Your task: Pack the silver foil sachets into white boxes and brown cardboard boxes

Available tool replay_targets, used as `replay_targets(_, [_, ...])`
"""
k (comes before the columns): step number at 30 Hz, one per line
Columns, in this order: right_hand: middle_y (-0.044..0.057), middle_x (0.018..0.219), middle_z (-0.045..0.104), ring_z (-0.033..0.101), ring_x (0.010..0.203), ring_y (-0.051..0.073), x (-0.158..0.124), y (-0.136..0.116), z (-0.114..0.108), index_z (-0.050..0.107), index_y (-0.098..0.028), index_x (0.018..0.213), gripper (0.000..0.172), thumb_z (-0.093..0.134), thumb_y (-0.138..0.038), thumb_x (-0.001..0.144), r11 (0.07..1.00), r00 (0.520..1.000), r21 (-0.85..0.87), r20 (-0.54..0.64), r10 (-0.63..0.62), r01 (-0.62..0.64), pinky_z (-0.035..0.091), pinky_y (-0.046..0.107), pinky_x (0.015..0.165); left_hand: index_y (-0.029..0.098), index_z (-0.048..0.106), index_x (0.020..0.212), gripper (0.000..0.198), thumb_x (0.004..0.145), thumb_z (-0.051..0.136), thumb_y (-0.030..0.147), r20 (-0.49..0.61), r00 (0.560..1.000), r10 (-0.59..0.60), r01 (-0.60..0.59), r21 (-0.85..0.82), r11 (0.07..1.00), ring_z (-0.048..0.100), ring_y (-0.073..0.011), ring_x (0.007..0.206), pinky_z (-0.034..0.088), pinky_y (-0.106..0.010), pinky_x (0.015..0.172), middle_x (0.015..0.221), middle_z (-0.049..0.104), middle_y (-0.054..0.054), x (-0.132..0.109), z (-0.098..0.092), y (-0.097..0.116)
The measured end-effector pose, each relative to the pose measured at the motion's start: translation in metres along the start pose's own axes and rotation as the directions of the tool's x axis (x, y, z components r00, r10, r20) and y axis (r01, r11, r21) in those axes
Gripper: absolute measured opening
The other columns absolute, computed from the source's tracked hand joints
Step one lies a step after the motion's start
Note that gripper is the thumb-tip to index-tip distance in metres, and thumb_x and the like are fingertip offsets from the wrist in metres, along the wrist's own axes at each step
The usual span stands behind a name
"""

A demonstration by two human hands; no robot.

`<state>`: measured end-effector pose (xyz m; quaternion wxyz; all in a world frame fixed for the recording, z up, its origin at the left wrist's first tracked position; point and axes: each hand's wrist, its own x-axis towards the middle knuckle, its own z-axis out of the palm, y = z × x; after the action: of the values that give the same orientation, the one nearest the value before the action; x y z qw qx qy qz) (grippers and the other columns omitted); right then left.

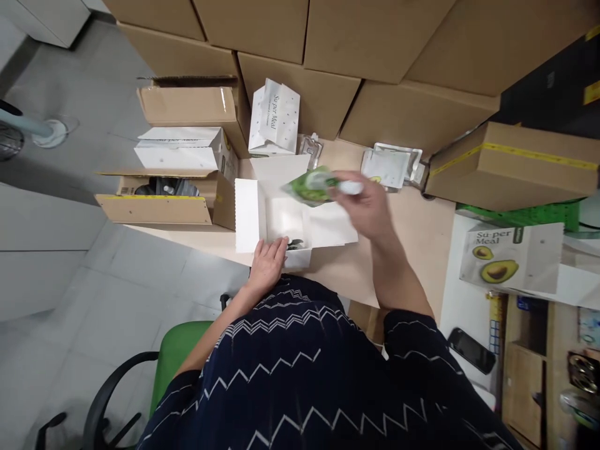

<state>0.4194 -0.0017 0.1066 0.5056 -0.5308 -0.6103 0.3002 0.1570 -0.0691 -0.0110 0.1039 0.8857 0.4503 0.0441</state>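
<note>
1. Green pouch: held in the air over the far side of the open white box, about mid-tabletop. It is blurred, so its print cannot be read.
2. The right hand closes its fingers on the pouch's right end, by what looks like a white cap. This leaves the green body hanging free towards the box opening.
3. The left hand lies flat, fingers together, on the box's near wall at the front edge of the tabletop. It seems to pin the light box so it does not slide. Something dark shows just beside its fingertips inside the box, too small to tell.
4. The box's flaps are folded outward to the left, far side and right, which leaves its inside open from above.
5. Silvery pouches lie near the far edge, just beyond the right hand and within reach.
6. A white bag printed "Su·per Meal" stands upright at the far edge behind the box.
7. An open cardboard carton holding dark items sits at the left edge, with a white carton on top of it.
8. Stacked cardboard boxes wall off the far side. An avocado-printed box lies off the right edge.
</note>
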Motion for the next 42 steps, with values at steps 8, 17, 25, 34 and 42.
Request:
replay_targets(8, [0.003,0.101,0.074,0.064,0.090,0.016,0.002,0.041,0.098,0.073,-0.017,0.105,0.024,0.055,-0.024,0.091,0.947,0.761,-0.286,0.579,0.292,-0.146,0.042,0.025,0.081,0.014,0.037,0.151,0.053,0.099,0.040,0.022,-0.008,1.000,0.020,-0.020,-0.018,1.000,0.058,-0.0273,0.118,0.028,-0.052,0.117,0.142,0.057,-0.017,-0.002,-0.002,0.001])
replay_targets(17, [0.007,0.099,0.070,0.055,0.085,0.014,-0.005,0.060,0.125,0.067,-0.012,0.099,0.019,0.053,-0.015,0.088,0.871,0.537,-0.486,0.718,0.443,-0.070,0.034,0.021,0.071,0.013,0.042,0.148,0.050,0.099,0.039,0.021,-0.002,1.000,0.020,-0.020,-0.048,0.999,0.058,-0.0283,0.119,0.029,-0.054,0.115,0.139,0.059,-0.017,0.001,-0.004,0.001])
replay_targets(25, [0.010,0.104,0.070,0.058,0.087,0.017,0.002,0.051,0.119,0.068,-0.012,0.104,0.025,0.056,-0.030,0.092,0.866,0.395,-0.494,0.783,0.480,-0.073,0.036,0.024,0.071,0.011,0.045,0.144,0.047,0.098,0.040,0.021,-0.002,0.999,0.035,-0.035,-0.015,0.999,0.059,-0.0281,0.116,0.028,-0.053,0.116,0.136,0.061,-0.016,-0.001,-0.004,0.001])
replay_targets(34, [0.013,0.094,0.072,0.061,0.084,0.018,0.000,0.058,0.126,0.069,-0.011,0.095,0.040,0.033,-0.027,0.103,0.856,0.331,-0.480,0.853,0.405,0.190,0.037,0.027,0.073,0.012,0.051,0.135,0.042,0.097,0.049,0.031,-0.128,0.992,-0.008,-0.004,-0.092,0.996,0.058,-0.0284,0.113,0.039,-0.051,0.109,0.126,0.063,-0.017,0.006,-0.015,0.004])
replay_targets(42, [0.019,0.105,0.072,0.064,0.093,0.021,0.004,0.061,0.126,0.071,-0.004,0.102,0.029,0.044,-0.014,0.098,0.814,0.238,-0.401,0.914,0.327,0.421,0.038,0.025,0.074,0.014,0.057,0.122,0.032,0.097,0.048,0.031,-0.215,0.976,-0.009,-0.001,-0.043,0.999,0.055,-0.0306,0.119,0.048,-0.047,0.099,0.131,0.056,-0.021,0.016,-0.009,0.005])
